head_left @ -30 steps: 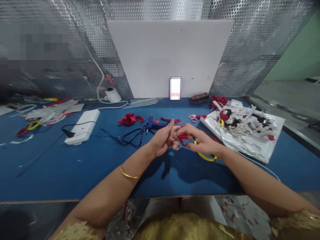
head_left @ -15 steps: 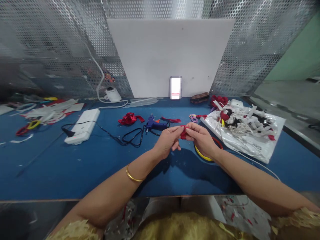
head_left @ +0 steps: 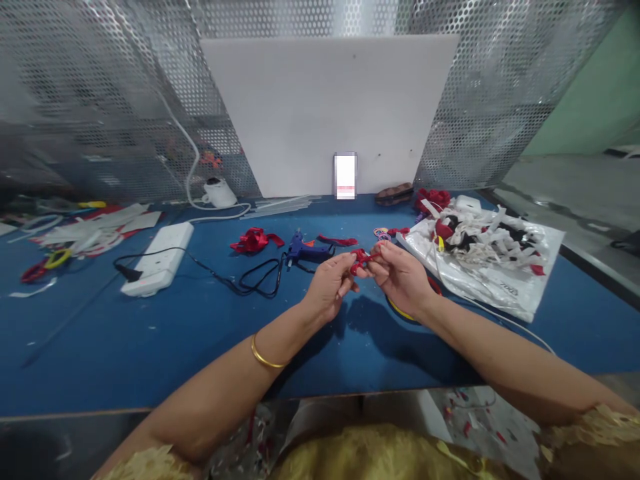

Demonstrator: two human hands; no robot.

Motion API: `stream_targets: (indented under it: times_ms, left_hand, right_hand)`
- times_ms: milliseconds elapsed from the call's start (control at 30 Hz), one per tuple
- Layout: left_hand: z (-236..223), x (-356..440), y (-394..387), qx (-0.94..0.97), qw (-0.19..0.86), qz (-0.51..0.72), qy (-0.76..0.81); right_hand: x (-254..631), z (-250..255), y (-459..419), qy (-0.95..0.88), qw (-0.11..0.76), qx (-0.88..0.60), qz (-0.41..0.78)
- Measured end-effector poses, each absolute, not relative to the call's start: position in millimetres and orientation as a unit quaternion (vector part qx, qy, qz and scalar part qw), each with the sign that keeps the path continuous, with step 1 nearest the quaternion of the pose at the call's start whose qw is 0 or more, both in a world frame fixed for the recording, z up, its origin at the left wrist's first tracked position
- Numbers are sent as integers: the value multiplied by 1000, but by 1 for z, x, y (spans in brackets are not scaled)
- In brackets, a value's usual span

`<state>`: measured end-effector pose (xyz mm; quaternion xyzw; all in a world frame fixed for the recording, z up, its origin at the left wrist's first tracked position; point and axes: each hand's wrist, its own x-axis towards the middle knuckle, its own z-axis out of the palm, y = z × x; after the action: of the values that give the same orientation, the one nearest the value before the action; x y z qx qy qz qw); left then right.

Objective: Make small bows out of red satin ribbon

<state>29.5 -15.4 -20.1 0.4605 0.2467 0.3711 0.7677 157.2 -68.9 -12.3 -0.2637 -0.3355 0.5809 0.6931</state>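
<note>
Between my hands, above the blue table [head_left: 200,360], is a small piece of red ribbon [head_left: 360,256]. My left hand [head_left: 327,283] pinches its left part between thumb and fingers. The fingertips of my right hand [head_left: 400,277] grip its other end, a thin strip drawn out to the right. Behind my left hand lies a blue glue gun [head_left: 310,251] with a black cord. A yellow ring [head_left: 400,311] and a red one [head_left: 434,285] lie partly hidden under my right hand and wrist. Further left is a heap of red ribbon [head_left: 253,241].
A white power strip [head_left: 163,257] is on the left, near scissors [head_left: 50,262] and paper scraps. On the right, a plastic bag [head_left: 505,287] carries fabric scraps. A phone [head_left: 345,176] leans on the white board [head_left: 325,107]. Clear glue sticks [head_left: 285,205] lie at the back.
My hands have moved slightly apart, and the red ribbon, bunched between the fingertips before, now stretches between them. The whole view has shifted a little.
</note>
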Motion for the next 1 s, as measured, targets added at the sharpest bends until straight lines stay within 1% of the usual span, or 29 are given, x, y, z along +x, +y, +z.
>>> stream_targets:
  times_ms: [200,433,667,800,900,1000]
  left_hand:
    - [-17,28,-18,462,773,352,254]
    - [-17,31,-19,395,794,362,287]
    - [-20,28,-15,476,769,347,251]
    - [-19,28,-16,492,745,367,261]
    - [-20,29,-16,488,727,400,271]
    - [-20,30,-15,456,735,415,282]
  right_hand:
    - [158,-12,-70,-377,677,-312,550]
    - [153,-11,-77,-421,667,-308,532]
    - [160,-10,-70,-368,678,-318,551]
    - [160,-10,-70,-366,673,-319,557]
    - [160,-12,-70,-402,663,-344,529]
    - [164,-15,-66,-411,684,-379,469]
